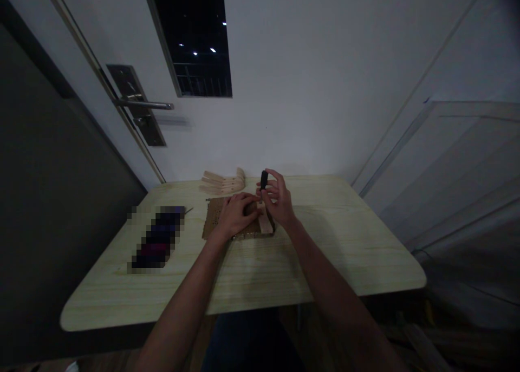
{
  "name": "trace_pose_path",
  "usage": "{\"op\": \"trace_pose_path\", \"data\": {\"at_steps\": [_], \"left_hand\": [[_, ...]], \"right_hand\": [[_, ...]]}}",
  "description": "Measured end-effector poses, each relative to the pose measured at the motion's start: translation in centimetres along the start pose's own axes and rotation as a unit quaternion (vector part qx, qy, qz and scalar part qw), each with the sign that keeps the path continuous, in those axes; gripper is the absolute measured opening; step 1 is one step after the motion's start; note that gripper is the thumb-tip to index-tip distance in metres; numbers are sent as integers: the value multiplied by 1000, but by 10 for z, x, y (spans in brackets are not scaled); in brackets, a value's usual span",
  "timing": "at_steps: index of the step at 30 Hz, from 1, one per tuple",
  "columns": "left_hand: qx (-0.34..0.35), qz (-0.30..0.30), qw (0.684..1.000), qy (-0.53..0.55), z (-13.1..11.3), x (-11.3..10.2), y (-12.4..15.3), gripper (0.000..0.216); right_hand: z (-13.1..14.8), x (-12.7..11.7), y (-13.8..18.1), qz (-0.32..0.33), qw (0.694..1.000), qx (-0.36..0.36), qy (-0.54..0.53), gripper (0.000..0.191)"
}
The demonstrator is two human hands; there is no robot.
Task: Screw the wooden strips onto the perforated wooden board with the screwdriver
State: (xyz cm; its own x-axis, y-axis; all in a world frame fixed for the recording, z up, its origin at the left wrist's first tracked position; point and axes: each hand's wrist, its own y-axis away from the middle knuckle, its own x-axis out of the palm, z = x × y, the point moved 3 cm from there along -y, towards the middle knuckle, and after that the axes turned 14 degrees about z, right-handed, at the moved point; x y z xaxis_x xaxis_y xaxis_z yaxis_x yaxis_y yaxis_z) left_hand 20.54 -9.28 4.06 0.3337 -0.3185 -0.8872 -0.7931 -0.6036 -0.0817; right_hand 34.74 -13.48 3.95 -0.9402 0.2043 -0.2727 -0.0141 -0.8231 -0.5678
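A brown perforated board lies in the middle of the pale wooden table. My left hand rests on it with the fingers curled, pressing down beside a light wooden piece. Just to its right, my right hand pinches a small black-handled tool, which stands upright with its tip down at the wooden piece.
Several curved light wooden pieces lie at the table's far edge by the white wall. A blurred dark object sits on the left of the table. A door with a metal handle stands at the left. White panels lean at the right.
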Motion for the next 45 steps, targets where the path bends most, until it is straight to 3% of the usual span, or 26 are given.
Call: {"op": "trace_pose_path", "data": {"at_steps": [3,9,17,24,32,45], "left_hand": [[-4,2,1000,2,-1,0,0,37],[-6,8,1000,2,-2,-2,1,36],[-2,3,1000,2,-1,-1,1,36],[-8,2,1000,5,-2,-1,2,35],[-10,1,1000,0,-2,-1,2,36],[-13,3,1000,-16,-1,1,1,37]], "right_hand": [[-3,0,-1,1,1000,15,-7,57],[-6,-3,-1,-64,997,34,41,55],[4,-3,1,8,1000,5,19,47],[-6,-3,-1,-43,997,3,68,53],[5,-4,0,18,999,-3,33,48],[-1,0,-3,-19,999,11,34,45]]}}
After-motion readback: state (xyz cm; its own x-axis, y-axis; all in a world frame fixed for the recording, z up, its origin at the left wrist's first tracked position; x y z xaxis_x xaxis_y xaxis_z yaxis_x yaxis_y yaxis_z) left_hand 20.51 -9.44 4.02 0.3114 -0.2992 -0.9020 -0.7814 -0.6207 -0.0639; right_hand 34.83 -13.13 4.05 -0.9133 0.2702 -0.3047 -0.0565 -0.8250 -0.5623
